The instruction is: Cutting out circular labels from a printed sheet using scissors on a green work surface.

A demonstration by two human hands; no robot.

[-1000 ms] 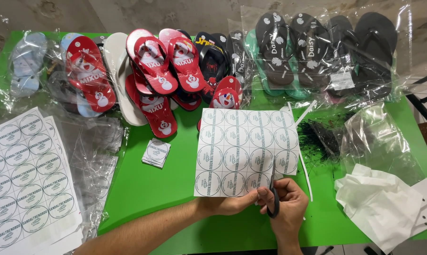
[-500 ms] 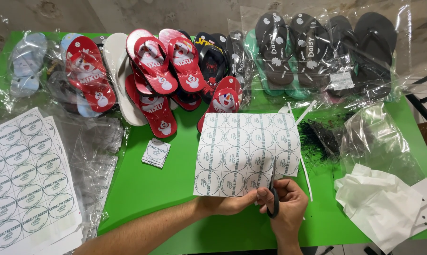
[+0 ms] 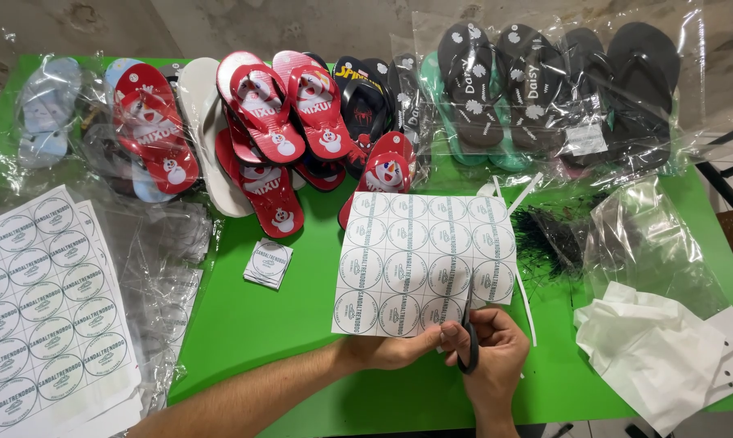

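White label sheet of round stickers — left hand pinching edge | right hand gripping scissors

I counted two hands, one pair of scissors, two label sheets, and one small stack of cut labels.

A green table carries bagged flip-flops along its far edge: red ones, dark ones. A sheet of round labels lies at left, a small cut label stack mid-table, white paper at right, beside what may be dark shreds
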